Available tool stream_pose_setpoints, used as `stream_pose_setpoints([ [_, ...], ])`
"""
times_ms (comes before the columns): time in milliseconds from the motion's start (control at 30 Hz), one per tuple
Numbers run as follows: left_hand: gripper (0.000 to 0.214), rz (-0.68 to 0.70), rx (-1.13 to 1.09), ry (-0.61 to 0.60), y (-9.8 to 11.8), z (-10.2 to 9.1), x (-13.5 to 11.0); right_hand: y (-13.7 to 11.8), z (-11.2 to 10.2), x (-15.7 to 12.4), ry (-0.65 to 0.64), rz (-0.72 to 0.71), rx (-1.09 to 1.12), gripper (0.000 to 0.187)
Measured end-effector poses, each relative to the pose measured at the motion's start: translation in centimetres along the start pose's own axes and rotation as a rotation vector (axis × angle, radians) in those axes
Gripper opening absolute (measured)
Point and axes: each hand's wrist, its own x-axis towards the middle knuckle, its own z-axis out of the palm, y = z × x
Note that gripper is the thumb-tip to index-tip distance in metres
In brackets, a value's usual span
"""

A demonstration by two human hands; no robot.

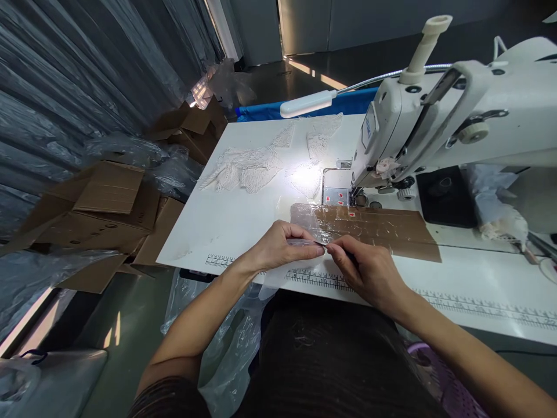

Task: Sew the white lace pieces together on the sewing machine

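My left hand (pixel 285 247) is closed in a pinch on a thin translucent whitish strip (pixel 299 241), just above the front part of the sewing table. Close by on the right, my right hand (pixel 369 270) is also closed, its thumb and forefinger meeting the left fingertips. A small dark tip shows between the two hands, too small to name, and what lies inside the right fingers is mostly hidden. Beneath and behind the hands, a brown taped cardboard piece (pixel 391 229) lies flat in front of the needle area of the white sewing machine (pixel 391 122).
White lace pieces (pixel 256 168) lie on the white table (pixel 191 232), under a lamp (pixel 308 104). Printed rulers run along the front edge. Open cardboard boxes (pixel 108 215) and plastic wrap stand on the left floor. A black tray (pixel 446 197) sits right of the needle.
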Motion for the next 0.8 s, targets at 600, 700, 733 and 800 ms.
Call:
stream_pose_setpoints([
  [600,0.012,0.004,0.029,0.016,0.0,0.1,-0.2,-0.4,-0.3,0.7,0.002,-0.179,-0.226,0.044],
  [700,0.012,0.016,0.029,0.01,-0.1,0.1,-0.4,-0.7,-0.3,0.7,-0.007,-0.141,-0.26,0.046],
  [733,0.012,0.023,0.031,0.006,-0.2,0.0,-0.4,-0.8,-0.2,0.6,-0.009,-0.133,-0.27,0.046],
  [800,0.014,0.037,0.044,-0.002,-0.3,0.0,-0.4,-0.9,0.0,0.6,-0.006,-0.113,-0.275,0.047],
])
